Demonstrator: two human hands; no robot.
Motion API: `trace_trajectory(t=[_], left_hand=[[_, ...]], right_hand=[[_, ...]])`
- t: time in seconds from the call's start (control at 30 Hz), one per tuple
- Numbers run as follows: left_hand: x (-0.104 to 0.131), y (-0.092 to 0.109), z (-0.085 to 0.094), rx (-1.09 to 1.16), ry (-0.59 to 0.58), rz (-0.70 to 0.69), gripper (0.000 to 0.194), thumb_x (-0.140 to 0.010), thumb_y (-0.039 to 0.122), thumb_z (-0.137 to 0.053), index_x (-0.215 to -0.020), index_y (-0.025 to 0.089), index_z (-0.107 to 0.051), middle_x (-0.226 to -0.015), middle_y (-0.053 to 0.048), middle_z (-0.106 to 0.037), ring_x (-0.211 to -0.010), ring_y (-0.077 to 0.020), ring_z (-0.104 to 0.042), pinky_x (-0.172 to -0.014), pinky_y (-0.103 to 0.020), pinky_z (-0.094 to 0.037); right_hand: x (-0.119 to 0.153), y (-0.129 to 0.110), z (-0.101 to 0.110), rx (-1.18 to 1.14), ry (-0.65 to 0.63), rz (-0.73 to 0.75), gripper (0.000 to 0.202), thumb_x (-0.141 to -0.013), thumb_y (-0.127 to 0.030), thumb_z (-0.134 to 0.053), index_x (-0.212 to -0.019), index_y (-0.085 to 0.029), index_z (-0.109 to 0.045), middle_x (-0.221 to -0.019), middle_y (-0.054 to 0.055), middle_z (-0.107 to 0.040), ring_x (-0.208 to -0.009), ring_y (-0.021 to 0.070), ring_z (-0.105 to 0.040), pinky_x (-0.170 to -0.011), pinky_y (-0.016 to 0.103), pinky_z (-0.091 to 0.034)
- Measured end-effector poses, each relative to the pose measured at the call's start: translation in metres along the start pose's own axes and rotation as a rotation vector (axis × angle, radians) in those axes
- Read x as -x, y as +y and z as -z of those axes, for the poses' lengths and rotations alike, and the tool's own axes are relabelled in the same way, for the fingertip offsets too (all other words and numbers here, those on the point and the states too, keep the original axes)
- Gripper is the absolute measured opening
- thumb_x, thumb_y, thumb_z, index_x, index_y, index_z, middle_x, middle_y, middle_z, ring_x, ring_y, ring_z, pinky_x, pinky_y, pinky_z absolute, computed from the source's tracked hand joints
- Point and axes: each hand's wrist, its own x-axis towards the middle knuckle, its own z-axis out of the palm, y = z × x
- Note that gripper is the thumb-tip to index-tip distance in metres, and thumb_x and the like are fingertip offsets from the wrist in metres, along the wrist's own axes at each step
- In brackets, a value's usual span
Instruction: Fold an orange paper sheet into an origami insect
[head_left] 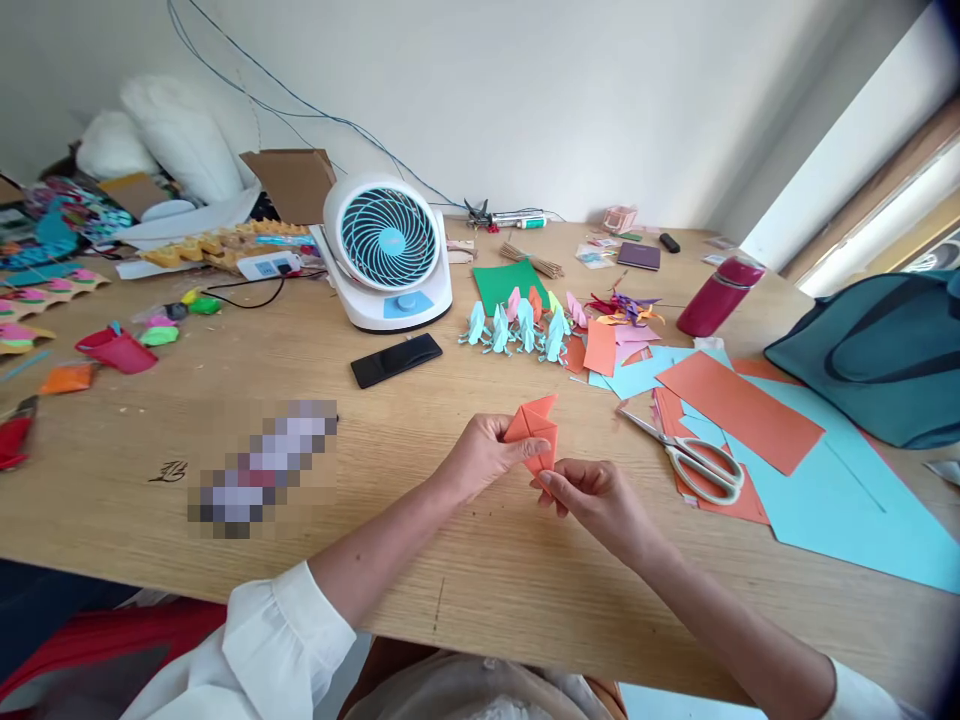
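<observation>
An orange folded paper [538, 425] with creases is held above the wooden table, its pointed tip towards the upper right. My left hand [484, 458] grips its left side, the thumb lying across the front. At the paper's lower end, my right hand [596, 500] pinches the narrow bottom between thumb and fingers. Behind the hands stand several folded paper figures [525, 325], light blue, pink, orange and yellow-green. Scissors with white handles [705, 470] rest on orange and light blue sheets to the right of my right hand.
A white fan [390, 250] stands behind a black phone [396, 360]. Large light blue paper [847, 500] and an orange sheet [742, 410] cover the right side, near a magenta bottle [720, 296] and a teal bag [877, 350]. A red cup [120, 350] lies at left.
</observation>
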Motion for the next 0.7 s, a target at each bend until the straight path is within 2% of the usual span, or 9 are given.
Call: trace_trajectory(t=[0.07, 0.23, 0.43, 0.7], left_hand=[[-0.001, -0.007, 0.007, -0.023, 0.025, -0.007, 0.044, -0.067, 0.051, -0.081, -0.063, 0.011, -0.063, -0.060, 0.001, -0.056, -0.055, -0.0084, -0.046, -0.052, -0.020, -0.034], [0.001, -0.015, 0.016, -0.084, -0.022, 0.019, 0.044, -0.070, 0.051, -0.079, -0.062, 0.011, -0.063, -0.057, 0.000, -0.057, -0.051, -0.0093, -0.048, -0.049, -0.020, -0.031], [0.002, -0.015, 0.016, -0.089, 0.016, -0.014, 0.041, -0.080, 0.049, -0.070, -0.066, 0.011, -0.064, -0.059, 0.001, -0.054, -0.055, -0.0092, -0.046, -0.053, -0.021, -0.032], [0.004, -0.015, 0.016, -0.137, -0.056, -0.061, 0.039, -0.085, 0.045, -0.065, -0.066, 0.012, -0.061, -0.060, 0.001, -0.054, -0.056, -0.0096, -0.047, -0.053, -0.022, -0.034]], right_hand=[[-0.007, 0.004, -0.005, -0.007, 0.002, 0.025, 0.049, -0.084, -0.061, -0.062, -0.069, -0.015, -0.070, -0.061, 0.003, -0.065, -0.051, 0.0104, -0.049, -0.049, 0.023, -0.038], [-0.016, 0.013, -0.013, -0.141, -0.141, 0.000, 0.047, -0.081, -0.061, -0.065, -0.077, -0.015, -0.074, -0.069, 0.005, -0.070, -0.055, 0.0129, -0.056, -0.056, 0.026, -0.047], [-0.013, 0.021, -0.017, -0.141, -0.051, -0.017, 0.048, -0.084, -0.060, -0.062, -0.073, -0.015, -0.074, -0.064, 0.004, -0.068, -0.051, 0.0114, -0.053, -0.050, 0.023, -0.042], [-0.010, 0.019, -0.016, -0.130, -0.132, 0.018, 0.048, -0.087, -0.059, -0.059, -0.076, -0.015, -0.074, -0.065, 0.004, -0.068, -0.051, 0.0110, -0.052, -0.051, 0.023, -0.042]])
